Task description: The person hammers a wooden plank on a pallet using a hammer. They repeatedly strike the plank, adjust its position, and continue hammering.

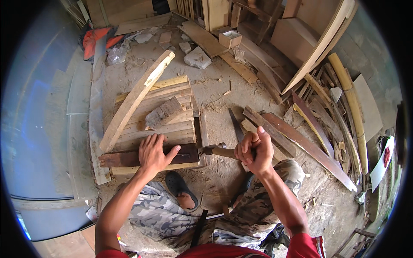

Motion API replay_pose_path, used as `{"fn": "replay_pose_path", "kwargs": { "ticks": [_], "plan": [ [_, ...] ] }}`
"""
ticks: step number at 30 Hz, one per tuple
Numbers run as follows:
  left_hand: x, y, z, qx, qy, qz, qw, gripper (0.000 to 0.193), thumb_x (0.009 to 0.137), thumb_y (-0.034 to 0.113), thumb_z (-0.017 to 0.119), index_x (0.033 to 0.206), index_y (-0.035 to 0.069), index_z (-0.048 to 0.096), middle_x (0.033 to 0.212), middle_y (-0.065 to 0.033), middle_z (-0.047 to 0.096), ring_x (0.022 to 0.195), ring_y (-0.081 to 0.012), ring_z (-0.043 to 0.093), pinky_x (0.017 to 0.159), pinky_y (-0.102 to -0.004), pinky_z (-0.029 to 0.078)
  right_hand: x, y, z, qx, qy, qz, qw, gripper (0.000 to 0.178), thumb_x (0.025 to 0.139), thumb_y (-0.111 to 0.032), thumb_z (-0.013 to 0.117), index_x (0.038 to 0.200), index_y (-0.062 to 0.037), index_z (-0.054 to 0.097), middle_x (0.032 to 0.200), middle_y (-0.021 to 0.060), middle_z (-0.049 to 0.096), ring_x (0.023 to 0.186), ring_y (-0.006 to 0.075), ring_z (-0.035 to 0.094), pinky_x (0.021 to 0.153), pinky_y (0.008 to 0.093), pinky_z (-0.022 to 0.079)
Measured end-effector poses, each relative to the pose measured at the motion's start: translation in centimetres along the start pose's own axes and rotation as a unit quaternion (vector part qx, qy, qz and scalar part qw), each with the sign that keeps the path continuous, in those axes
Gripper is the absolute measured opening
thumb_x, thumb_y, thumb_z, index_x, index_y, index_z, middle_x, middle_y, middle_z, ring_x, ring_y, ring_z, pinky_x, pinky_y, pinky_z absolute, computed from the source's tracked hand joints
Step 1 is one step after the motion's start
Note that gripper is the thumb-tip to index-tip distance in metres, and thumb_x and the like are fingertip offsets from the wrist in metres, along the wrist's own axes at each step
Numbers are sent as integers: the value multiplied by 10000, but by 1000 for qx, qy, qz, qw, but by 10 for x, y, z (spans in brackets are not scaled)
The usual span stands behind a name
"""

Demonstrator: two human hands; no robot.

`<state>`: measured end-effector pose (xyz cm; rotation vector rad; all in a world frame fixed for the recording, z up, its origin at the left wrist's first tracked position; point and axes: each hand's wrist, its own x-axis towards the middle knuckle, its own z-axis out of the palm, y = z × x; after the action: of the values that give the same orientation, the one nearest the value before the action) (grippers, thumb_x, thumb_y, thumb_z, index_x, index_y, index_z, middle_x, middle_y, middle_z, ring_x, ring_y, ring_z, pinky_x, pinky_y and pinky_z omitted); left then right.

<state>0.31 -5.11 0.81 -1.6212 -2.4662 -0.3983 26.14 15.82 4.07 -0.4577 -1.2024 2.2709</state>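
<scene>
My left hand (154, 157) lies across a dark brown board (124, 159), fingers spread and pressing on it, thumb pointing right. The board rests along the near edge of a low slatted wooden platform (172, 136). My right hand (254, 151) is closed around the wooden handle of a hammer (223, 152). The hammer's metal head is beside the board's right end; whether they touch I cannot tell. A thin dark mark or nail shows on the board near that end, too small to make out. On the slats sit a rough wood block (164, 112) and a long pale beam (137, 101), slanting away.
A handsaw blade (235, 124) lies right of the platform, near loose planks (297, 139). Scrap wood and a bamboo pole (350, 107) are piled at the right. A stone chunk (198, 58) and a small box (230, 38) lie farther back. My shoe (180, 189) is close to the platform.
</scene>
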Motion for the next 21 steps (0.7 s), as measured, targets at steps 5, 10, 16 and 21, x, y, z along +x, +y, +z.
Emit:
{"fn": "replay_pose_path", "kwargs": {
  "ticks": [5, 10, 16, 21],
  "plan": [
    [5, 0, -2, -19, -13, -6, 1000, 518, 895, 550, 701, 963, 44, 612, 897, -116, 624, 909, -322, 605, 835, -449, 449, 10, -12, 15, -67, 75, 20, 995, 695, 1065, -555, 356, 655, -26, 539, 433, 33, 380, 393, 160, 390, 498, 317, 412],
    [8, 3, -6, -47, -68, -34, 996, 465, 906, 463, 725, 1020, 32, 592, 949, -130, 643, 954, -350, 623, 893, -476, 454, 22, -21, 26, -84, 83, 33, 992, 681, 1076, -519, 364, 648, -18, 534, 436, 30, 382, 384, 154, 391, 470, 315, 408],
    [12, 1, -7, -58, -79, -32, 995, 472, 908, 474, 726, 970, 33, 570, 895, -137, 641, 900, -362, 636, 847, -481, 475, 35, -39, 51, -158, 102, 84, 979, 650, 1069, -514, 368, 613, -60, 463, 434, 16, 351, 361, 148, 331, 472, 325, 390],
    [14, 4, -10, -69, -85, -41, 993, 467, 902, 467, 739, 932, 42, 548, 857, -123, 622, 872, -358, 634, 817, -477, 479, 44, -43, 66, -194, 107, 110, 969, 642, 1072, -480, 395, 628, -27, 493, 450, 21, 363, 367, 136, 331, 433, 310, 360]
  ]
}}
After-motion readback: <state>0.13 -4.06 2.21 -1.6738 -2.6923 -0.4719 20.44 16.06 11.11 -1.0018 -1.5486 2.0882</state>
